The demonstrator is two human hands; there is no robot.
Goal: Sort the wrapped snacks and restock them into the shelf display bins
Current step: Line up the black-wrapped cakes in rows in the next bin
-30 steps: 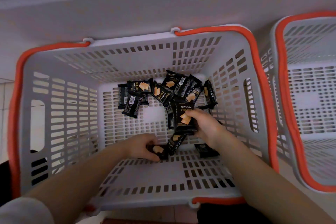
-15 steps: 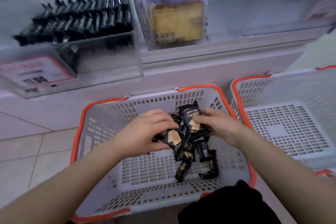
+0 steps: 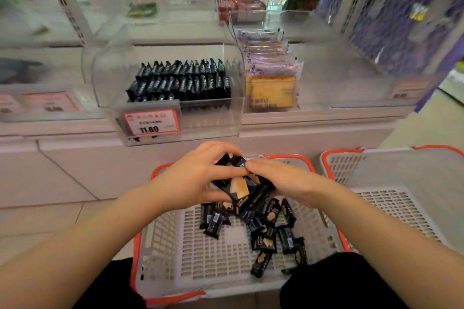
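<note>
Presently, hands: left hand (image 3: pixel 198 178) and right hand (image 3: pixel 278 179) jointly clasp a snack bundle (image 3: pixel 239 187).
Handling: light, slippery wrappers; likely best gripped across flat faces.

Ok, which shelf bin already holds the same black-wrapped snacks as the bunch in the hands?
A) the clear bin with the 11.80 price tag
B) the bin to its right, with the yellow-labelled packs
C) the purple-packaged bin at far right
A: the clear bin with the 11.80 tag holds rows of black wrapped snacks like the bunch held between the left hand and right hand.
</note>
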